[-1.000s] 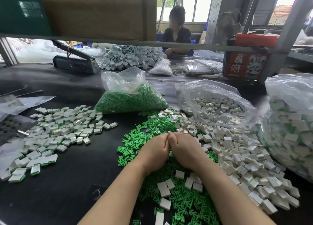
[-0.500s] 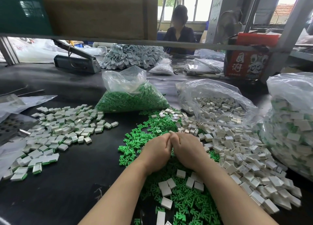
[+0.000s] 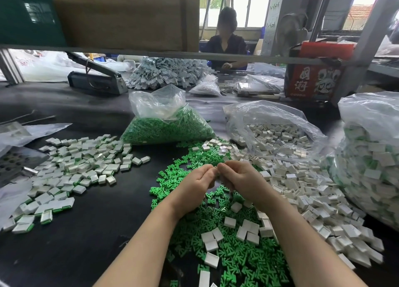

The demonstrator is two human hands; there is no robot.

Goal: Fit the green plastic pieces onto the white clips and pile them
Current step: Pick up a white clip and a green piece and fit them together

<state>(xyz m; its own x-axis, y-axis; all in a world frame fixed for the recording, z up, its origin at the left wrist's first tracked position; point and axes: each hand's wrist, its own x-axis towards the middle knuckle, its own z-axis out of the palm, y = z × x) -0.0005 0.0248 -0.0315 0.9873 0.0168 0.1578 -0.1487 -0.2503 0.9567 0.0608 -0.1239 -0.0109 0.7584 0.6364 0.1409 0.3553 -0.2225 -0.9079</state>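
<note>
Both hands had lifted slightly and parted at the knuckles since the earlier frame; the left hand (image 3: 197,184) and right hand (image 3: 241,182) pinched a small piece (image 3: 216,170) between their fingertips. They hovered over loose green pieces (image 3: 237,252) and white clips (image 3: 302,191) on the desk (image 3: 86,243), finished pile (image 3: 79,168) well left

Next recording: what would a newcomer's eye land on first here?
Probably the two hands, left hand and right hand, meeting fingertip to fingertip at centre over a bright spill of green pieces. Loose white clips spread to the right of it, and a pile of fitted clips lies on the left.
</note>
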